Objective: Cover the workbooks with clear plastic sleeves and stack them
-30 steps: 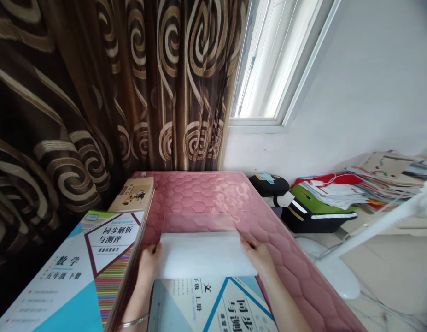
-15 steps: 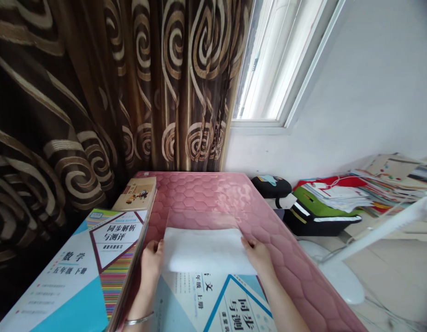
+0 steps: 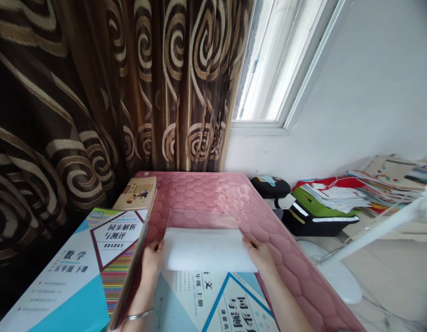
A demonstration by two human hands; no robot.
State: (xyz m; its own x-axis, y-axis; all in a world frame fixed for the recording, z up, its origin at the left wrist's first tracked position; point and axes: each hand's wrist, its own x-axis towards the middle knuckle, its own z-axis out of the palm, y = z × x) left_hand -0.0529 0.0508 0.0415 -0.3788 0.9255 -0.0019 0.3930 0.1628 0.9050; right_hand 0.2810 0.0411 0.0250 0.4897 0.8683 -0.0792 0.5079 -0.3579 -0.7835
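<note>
A blue and white workbook [image 3: 213, 299] lies on the pink table in front of me, its far part hidden under a white sheet [image 3: 206, 249]. My left hand [image 3: 154, 258] grips the sheet's left edge, thumb on top. At the right edge, my right hand [image 3: 260, 256] holds it the same way, with the thumb near the far corner. Beyond the sheet, a clear plastic film [image 3: 202, 220] lies flat on the table. Whether the sheet is joined to the film or the workbook, I cannot tell. The fingers beneath are hidden.
To the left is a stack of workbooks [image 3: 78, 272], with a tan book [image 3: 137, 193] behind it. The pink table [image 3: 185, 184] reaches back to a brown curtain [image 3: 178, 83]. Off its right edge stand a white lamp [image 3: 372, 230], a black and green box [image 3: 320, 216] and heaped papers [image 3: 389, 180].
The view has shifted very slightly. Both hands stay at the sheet's edges, and the sheet keeps nearly the same place.
</note>
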